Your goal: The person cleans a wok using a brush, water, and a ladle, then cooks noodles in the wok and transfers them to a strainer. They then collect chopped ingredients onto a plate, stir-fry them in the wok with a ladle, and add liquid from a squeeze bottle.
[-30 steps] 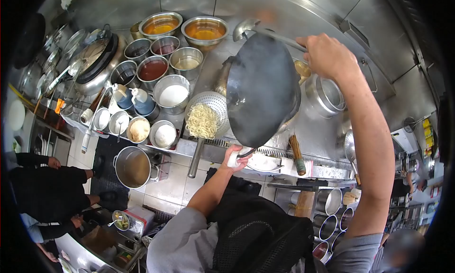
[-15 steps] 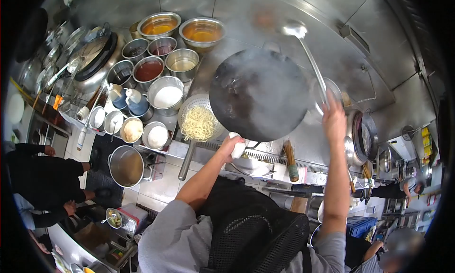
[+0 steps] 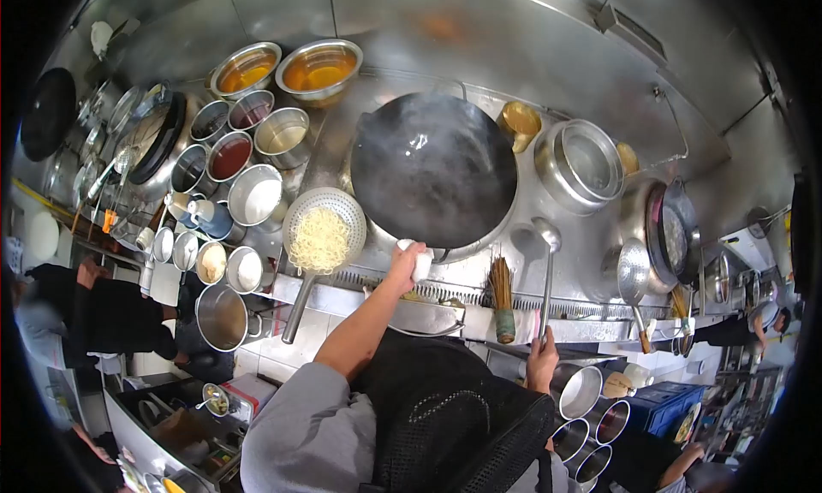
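Two hands show in the head view. The left hand (image 3: 406,267) is closed round a white cloth (image 3: 421,262) at the near edge of the wok (image 3: 428,204); most of the wok's handle is hidden there, so I cannot tell how much of it the fingers grip. The wok sits just beyond this hand, its dark inside facing up under a haze of steam. Left of the same hand is a strainer (image 3: 354,222) with a heap of pale noodles (image 3: 318,239) in it, its handle pointing back towards the person. Farther left are pots of seasonings, among them a red sauce (image 3: 229,156) and a white powder (image 3: 255,195), and two basins of orange liquid (image 3: 319,68) stand beyond those.

The right hand (image 3: 542,365) is curled round the lower end of a ladle (image 3: 547,275), whose bowl points away from it over the stove (image 3: 578,253). A bristle brush (image 3: 503,300) lies to the left of that hand and a little beyond it. On its other side, to the right and farther off, rests a skimmer (image 3: 634,270). Nested pots (image 3: 587,163) stand well beyond the right hand, and a brass-coloured scoop (image 3: 520,121) lies beyond it too, nearer the wok.
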The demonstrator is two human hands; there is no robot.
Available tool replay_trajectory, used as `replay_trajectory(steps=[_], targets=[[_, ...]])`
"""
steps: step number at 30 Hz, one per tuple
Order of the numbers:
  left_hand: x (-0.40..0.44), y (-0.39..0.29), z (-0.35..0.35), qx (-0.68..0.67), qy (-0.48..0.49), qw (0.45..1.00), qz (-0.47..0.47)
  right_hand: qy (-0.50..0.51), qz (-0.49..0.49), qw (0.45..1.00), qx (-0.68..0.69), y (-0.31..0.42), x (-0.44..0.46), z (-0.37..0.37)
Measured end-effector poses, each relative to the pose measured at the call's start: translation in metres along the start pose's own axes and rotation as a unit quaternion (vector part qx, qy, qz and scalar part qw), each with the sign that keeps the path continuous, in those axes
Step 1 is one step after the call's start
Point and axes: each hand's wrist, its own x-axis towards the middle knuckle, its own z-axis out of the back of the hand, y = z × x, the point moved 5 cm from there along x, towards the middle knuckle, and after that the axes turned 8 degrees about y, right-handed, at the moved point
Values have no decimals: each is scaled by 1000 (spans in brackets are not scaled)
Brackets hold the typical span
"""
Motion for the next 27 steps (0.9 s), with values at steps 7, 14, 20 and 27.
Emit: replay_trajectory(steps=[7, 14, 20, 27], targets=[[-11, -6, -9, 53, -24, 998, 12, 19, 1, 996, -82, -39, 25, -23], [-18, -17, -21, 29, 12, 992, 121, 31, 101, 990, -94, 21, 60, -39], [-10, -16, -16, 51, 21, 990, 131, 253, 16, 966, 50, 28, 81, -92], [-5, -9, -10, 144, -33, 989, 3, 134, 77, 985, -79, 24, 29, -35]])
